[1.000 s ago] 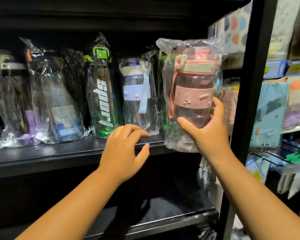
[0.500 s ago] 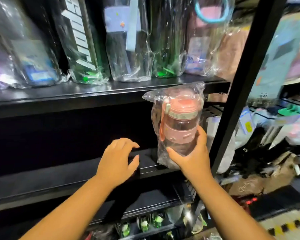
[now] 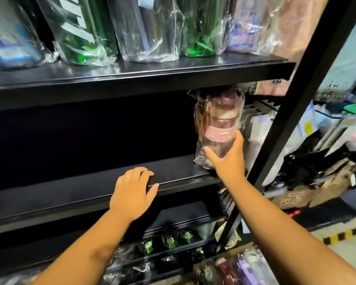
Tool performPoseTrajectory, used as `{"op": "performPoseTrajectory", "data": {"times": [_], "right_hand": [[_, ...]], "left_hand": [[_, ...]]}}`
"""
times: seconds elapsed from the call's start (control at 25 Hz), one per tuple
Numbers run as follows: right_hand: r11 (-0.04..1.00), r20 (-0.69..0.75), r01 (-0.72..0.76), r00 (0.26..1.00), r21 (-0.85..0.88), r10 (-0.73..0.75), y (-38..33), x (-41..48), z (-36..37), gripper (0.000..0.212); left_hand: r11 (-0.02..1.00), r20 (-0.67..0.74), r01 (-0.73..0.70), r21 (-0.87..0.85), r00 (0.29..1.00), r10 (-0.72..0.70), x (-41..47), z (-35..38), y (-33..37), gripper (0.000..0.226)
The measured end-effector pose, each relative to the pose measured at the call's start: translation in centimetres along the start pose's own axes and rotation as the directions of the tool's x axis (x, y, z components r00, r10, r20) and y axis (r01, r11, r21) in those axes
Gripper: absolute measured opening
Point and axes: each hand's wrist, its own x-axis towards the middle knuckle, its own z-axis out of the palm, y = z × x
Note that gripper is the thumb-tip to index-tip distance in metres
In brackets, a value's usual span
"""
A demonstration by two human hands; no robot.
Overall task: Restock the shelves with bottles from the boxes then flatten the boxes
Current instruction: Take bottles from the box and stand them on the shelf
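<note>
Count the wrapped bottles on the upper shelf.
5, left to right: blue-labelled bottle, green lettered bottle, clear bottle, second green bottle, purple-tinted bottle. Their tops are cropped, and more may stand beyond the left edge.

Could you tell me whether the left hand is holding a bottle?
No, the left hand rests empty on the shelf edge; only the right hand grips the wrapped pink bottle.

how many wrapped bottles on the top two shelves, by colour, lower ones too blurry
green bottles: 2
clear bottle: 1
blue-label bottle: 1
lilac-tinted bottle: 1
pink bottle, held by the right hand: 1
total: 6
</note>
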Motion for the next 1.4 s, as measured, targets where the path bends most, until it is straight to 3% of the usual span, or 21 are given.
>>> {"op": "performPoseTrajectory", "data": {"times": [0.24,0.64,0.84,1.0,1.12,1.28,1.4], "right_hand": [[0.999,0.052,0.009,0.999,-0.043,-0.007,2.3,2.0,0.6,0.099],[0.989,0.093,-0.066,0.993,-0.134,0.079,2.3,2.7,1.1,0.102],[0.961,0.119,-0.065,0.988,-0.27,0.1,2.8,1.0,0.7,0.113],[0.88,0.072,-0.053,0.993,-0.472,0.098,3.5,-3.5,1.4,0.105],[0.855,0.073,-0.104,0.984,-0.508,0.163,3.6,-8.3,2.8,0.094],[0.813,0.253,0.142,0.967,-0.565,0.007,3.8,-17.0,6.5,0.077],[0.739,0.531,0.356,0.847,-0.572,0.004,3.5,-23.3,10.2,0.075]], "left_hand": [[0.996,-0.03,-0.013,0.088,0.999,0.016,0.0,0.8,0.3,0.053],[0.997,-0.057,-0.011,0.078,0.998,0.016,-0.1,0.9,0.1,0.053],[0.999,-0.039,-0.009,0.035,0.999,0.01,-0.1,0.7,0.0,0.056],[1.0,-0.043,0.01,0.008,0.999,-0.01,-1.3,0.8,0.4,0.061],[1.0,-0.065,0.022,0.016,0.998,-0.021,-4.4,1.4,1.1,0.063],[0.997,-0.011,0.072,-0.03,0.997,-0.072,-13.0,3.2,-0.6,0.076],[0.96,0.15,0.28,0.0,0.949,-0.277,-21.5,4.2,-4.5,0.082]]}}
